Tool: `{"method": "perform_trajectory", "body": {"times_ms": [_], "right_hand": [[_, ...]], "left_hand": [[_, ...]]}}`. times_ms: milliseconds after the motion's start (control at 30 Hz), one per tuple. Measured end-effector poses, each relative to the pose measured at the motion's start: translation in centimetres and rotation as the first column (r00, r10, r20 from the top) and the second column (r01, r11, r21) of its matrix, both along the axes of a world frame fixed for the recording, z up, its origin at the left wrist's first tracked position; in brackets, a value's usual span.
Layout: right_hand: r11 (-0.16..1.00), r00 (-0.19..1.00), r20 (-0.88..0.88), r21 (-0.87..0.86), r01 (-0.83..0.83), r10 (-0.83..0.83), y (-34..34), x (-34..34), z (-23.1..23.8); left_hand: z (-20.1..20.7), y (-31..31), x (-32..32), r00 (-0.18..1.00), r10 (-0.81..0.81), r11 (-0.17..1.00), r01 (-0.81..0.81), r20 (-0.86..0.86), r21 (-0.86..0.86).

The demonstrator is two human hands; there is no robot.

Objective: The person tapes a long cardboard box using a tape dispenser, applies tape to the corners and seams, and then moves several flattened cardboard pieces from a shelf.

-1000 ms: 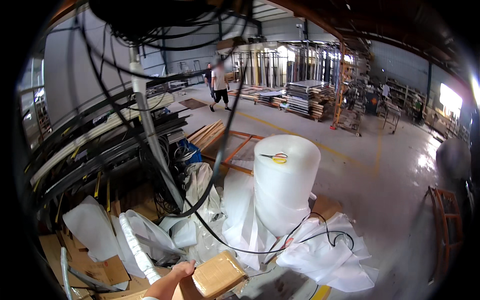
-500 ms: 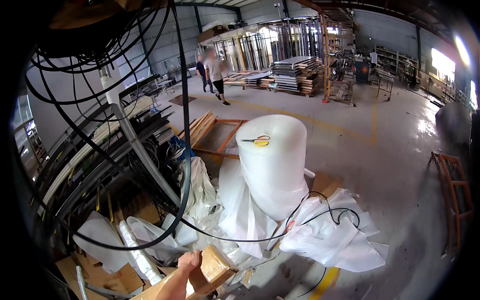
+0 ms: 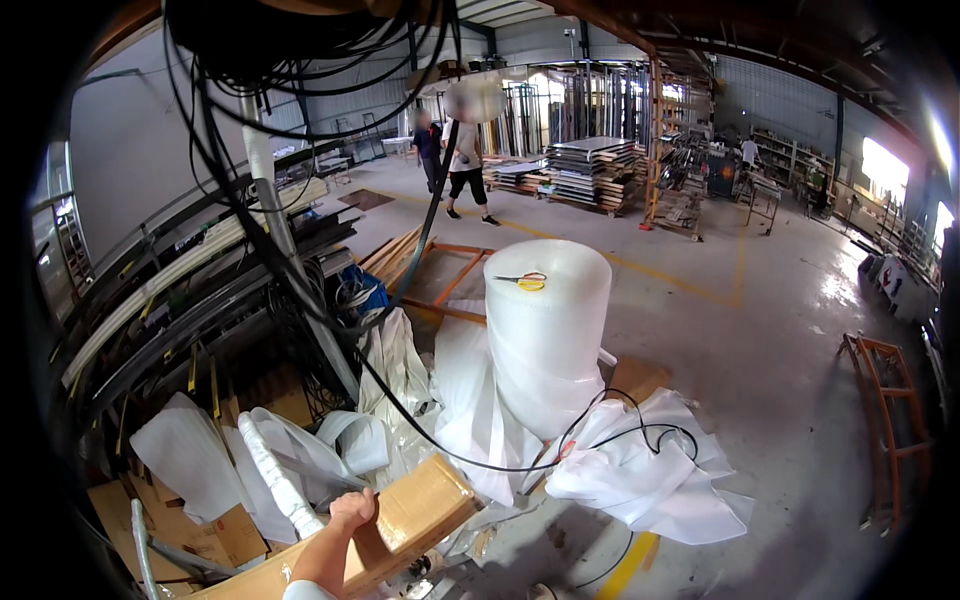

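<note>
A long brown cardboard box (image 3: 425, 505), with shiny clear tape on its end, slants up from the lower edge. My left hand (image 3: 352, 508) is closed on its upper edge, the forearm coming in from below; part of the fingers is hidden. My right hand is out of view. Beyond the box stands a tall roll of bubble wrap (image 3: 548, 335), upright, with yellow-handled scissors (image 3: 528, 282) lying on top. Crumpled white foam sheeting (image 3: 640, 475) lies at the roll's right, crossed by a black cable (image 3: 490, 467).
Black cable coils (image 3: 300, 45) hang at upper left beside a grey metal pole (image 3: 285, 235). Long profiles (image 3: 170, 290) are stacked at left. An orange metal frame (image 3: 888, 420) stands at right. Two people (image 3: 465, 165) walk farther back, near stacked panels (image 3: 590, 165).
The box end has risen and more of the box shows, with my left hand still on it. My view has shifted, and the hanging cables appear farther right. The two people have walked rightward.
</note>
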State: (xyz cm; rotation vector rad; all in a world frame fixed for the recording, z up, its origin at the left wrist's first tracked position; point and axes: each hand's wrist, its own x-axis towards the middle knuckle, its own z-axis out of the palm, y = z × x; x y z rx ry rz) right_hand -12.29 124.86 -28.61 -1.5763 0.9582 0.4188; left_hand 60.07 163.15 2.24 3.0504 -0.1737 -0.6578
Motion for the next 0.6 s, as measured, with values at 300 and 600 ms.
{"method": "perform_trajectory", "body": {"times_ms": [300,600], "right_hand": [[0.967,0.968,-0.173,-0.146,-0.209,0.183,10.8,9.0,8.7],[0.818,0.855,-0.059,-0.263,-0.512,0.516,22.6,25.4,15.1]], "left_hand": [[1.5,16.4,-4.5,0.998,0.014,1.0,-0.014,0.053,0.004],[3.2,31.5,-9.2,0.988,0.153,0.988,-0.154,0.022,0.03]]}}
